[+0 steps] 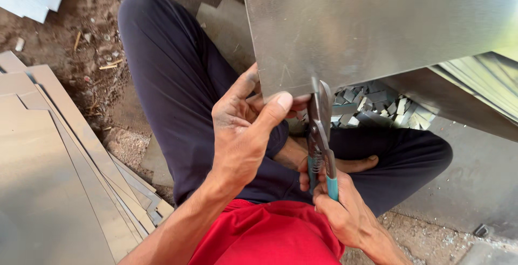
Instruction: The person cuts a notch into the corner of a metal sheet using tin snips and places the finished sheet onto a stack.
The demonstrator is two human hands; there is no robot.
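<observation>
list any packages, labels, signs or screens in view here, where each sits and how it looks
None in view: no package, label, sign or screen.
What shows instead is bare metal: the grey metal sheet held by the left hand, teal-handled tin snips in the right hand, a stack of cut sheets at left, and small offcuts on the ground.

Bare dirt ground [97, 43] carries a stack of cut metal sheets [48, 162] at left and a heap of small metal offcuts [377, 106] ahead.
</observation>
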